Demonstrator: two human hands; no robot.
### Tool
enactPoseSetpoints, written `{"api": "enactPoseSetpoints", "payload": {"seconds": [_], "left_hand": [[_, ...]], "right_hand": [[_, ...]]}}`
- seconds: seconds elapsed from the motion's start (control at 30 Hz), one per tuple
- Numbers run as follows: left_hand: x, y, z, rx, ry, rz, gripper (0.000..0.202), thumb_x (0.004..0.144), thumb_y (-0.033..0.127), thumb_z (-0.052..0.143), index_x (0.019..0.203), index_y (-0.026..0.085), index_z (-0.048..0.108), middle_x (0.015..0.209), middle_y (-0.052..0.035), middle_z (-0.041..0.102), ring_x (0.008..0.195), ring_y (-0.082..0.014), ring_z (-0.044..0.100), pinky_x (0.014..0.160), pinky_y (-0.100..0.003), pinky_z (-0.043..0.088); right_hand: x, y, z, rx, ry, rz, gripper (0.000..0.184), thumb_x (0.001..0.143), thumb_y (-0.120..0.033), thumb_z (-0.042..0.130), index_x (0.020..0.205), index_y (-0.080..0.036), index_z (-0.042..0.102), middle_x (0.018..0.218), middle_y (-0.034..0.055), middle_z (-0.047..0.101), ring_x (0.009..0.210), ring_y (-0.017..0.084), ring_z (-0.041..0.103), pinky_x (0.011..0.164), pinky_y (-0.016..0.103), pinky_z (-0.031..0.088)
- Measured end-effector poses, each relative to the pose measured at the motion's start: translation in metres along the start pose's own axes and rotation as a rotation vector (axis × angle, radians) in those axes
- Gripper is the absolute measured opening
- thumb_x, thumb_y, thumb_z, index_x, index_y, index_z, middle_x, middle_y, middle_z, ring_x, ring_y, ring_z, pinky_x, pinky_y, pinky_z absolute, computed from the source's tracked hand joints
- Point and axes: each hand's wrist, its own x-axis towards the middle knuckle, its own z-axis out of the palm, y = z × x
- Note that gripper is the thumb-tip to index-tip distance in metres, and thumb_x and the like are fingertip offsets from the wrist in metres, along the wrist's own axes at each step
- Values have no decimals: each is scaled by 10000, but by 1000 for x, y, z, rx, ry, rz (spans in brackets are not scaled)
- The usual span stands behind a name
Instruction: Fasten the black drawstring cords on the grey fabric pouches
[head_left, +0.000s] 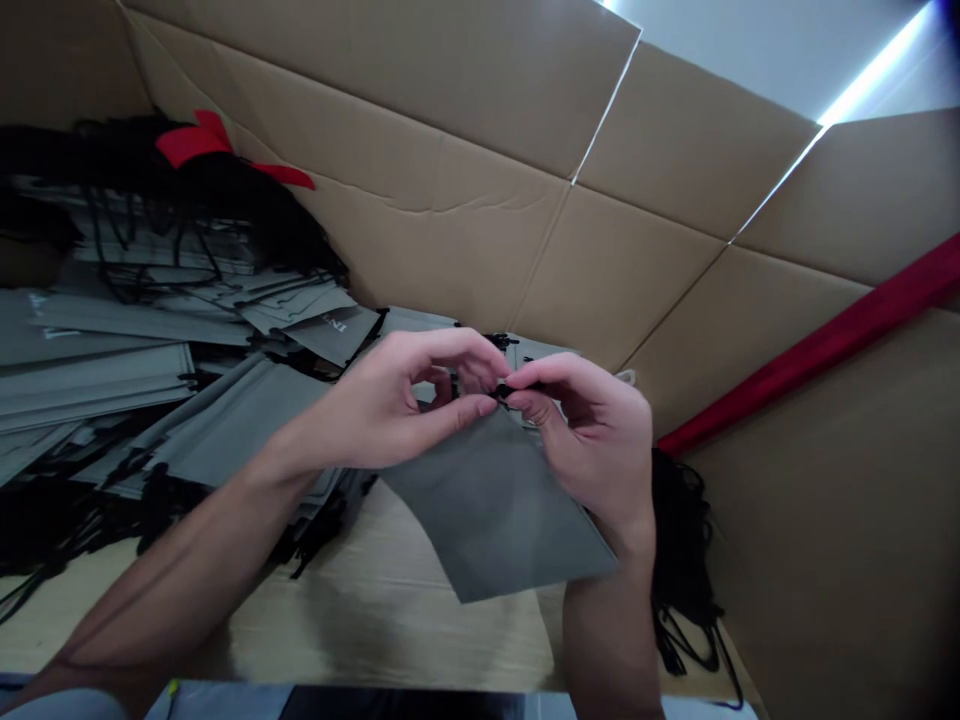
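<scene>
A flat grey paper bag (491,510) hangs below my hands, its top edge gathered between them. My left hand (390,400) and my right hand (592,440) meet at its upper corner. Their fingertips pinch a small black cord end (504,392) at the bag's top edge. Part of that edge is hidden behind my fingers. Just behind my hands lies a stack of similar grey bags (225,420) with black cord handles.
Corrugated cardboard panels (600,210) wall the back and right of a light wooden tabletop (360,620). A tangled bundle of black cords (180,195) with a red ribbon (196,140) sits back left. More black cords (682,560) hang by my right forearm. A dark red strip (817,350) crosses the right panel.
</scene>
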Motion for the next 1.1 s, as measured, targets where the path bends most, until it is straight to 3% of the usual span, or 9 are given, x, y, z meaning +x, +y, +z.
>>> {"api": "enactPoseSetpoints", "payload": {"seconds": [0.07,0.23,0.43,0.6,0.87,1.1], "left_hand": [[1,-3,7,-98,69,40,178,971,242,760,1139,185,741,1018,-66,774,886,-144,729,744,-224,611],[0,-3,15,-139,209,51,142,931,252,809,1037,198,730,939,-38,749,790,-130,701,688,-242,602],[-1,1,17,-88,293,104,118,891,217,839,981,202,765,893,-26,764,707,-111,661,579,-218,554],[-2,1,17,-42,279,172,134,882,150,824,1007,197,805,881,-49,801,705,-137,707,602,-236,585],[-3,4,12,39,255,234,131,909,156,794,1001,249,802,872,-20,816,707,-155,757,620,-258,604],[-5,6,6,268,239,352,153,902,142,806,1009,251,792,903,6,835,759,-145,791,674,-244,642]], "right_hand": [[0,-1,2,24,22,-22,12,1005,-235,773,1002,-243,781,953,25,782,846,182,736,752,331,614],[-2,-7,4,-1,207,-65,219,903,-251,889,1026,-255,707,945,13,728,808,178,703,731,337,626],[-4,-17,5,-100,114,-142,117,945,-144,771,1007,-243,759,952,20,791,805,180,720,739,350,625],[-5,-18,7,-126,137,-139,176,918,-98,755,1007,-249,767,933,-2,794,792,169,732,748,332,633],[-8,-22,6,-103,150,-103,203,879,-68,757,956,-255,779,904,-14,798,786,172,747,728,327,615],[-9,-23,4,-81,130,-46,182,868,-80,769,927,-251,789,884,-14,799,776,168,744,723,322,614]]}}
